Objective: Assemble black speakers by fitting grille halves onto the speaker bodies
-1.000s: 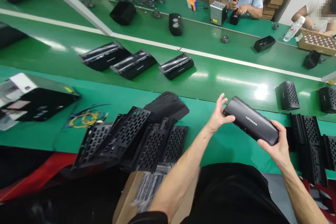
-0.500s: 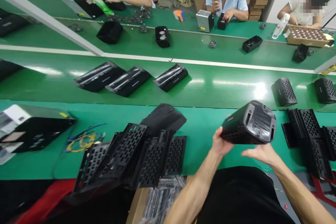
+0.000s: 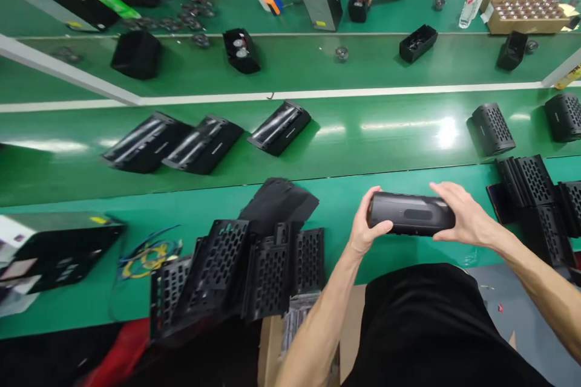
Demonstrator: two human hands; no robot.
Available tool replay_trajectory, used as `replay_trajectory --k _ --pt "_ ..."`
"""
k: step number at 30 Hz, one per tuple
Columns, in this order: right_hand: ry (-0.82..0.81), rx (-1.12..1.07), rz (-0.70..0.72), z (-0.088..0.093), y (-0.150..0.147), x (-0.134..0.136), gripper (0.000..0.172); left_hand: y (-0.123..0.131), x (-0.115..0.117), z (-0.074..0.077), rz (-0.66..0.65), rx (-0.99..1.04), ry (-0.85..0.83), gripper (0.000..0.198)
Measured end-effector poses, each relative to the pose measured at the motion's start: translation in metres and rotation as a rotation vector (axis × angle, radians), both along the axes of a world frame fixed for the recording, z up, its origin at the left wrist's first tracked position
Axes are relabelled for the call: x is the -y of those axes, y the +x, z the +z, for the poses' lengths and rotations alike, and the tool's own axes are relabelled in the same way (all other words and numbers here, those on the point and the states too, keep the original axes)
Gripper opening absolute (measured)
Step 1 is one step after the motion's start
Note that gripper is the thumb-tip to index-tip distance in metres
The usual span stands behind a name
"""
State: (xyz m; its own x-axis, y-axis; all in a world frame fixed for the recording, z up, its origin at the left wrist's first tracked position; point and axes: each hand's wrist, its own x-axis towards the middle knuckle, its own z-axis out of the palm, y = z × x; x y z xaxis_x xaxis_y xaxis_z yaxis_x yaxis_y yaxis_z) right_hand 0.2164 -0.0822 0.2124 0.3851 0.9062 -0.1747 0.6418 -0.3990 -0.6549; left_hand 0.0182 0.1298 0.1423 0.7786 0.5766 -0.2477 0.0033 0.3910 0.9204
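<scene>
Speaker body (image 3: 411,214) level, long axis crosswise, between left hand (image 3: 370,224), right hand (image 3: 463,211).

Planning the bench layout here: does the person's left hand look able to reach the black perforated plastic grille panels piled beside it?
Probably yes, though it holds the black capsule-shaped speaker body now. The left hand has the grille panels close by, with only green bench mat between them.

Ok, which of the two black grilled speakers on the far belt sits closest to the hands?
The left one of the pair, just beyond the right hand; the other one sits further right, at the frame's edge.
</scene>
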Motion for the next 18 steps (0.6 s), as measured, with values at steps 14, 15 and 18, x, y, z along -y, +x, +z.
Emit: replay_trajectory --k 14,15,18 --pt "0.147 -0.591 -0.437 -0.016 -0.033 0.029 0.11 -0.016 0.006 -0.013 -0.02 -0.036 -0.051 0.093" --pt "0.155 -0.573 -0.455 -0.015 -0.032 0.03 0.107 -0.018 0.005 -0.011 -0.055 -0.046 -0.045 0.096" --pt "0.186 -0.563 -0.476 -0.013 -0.033 0.032 0.103 -0.022 0.001 -0.005 -0.163 -0.077 -0.01 0.103"
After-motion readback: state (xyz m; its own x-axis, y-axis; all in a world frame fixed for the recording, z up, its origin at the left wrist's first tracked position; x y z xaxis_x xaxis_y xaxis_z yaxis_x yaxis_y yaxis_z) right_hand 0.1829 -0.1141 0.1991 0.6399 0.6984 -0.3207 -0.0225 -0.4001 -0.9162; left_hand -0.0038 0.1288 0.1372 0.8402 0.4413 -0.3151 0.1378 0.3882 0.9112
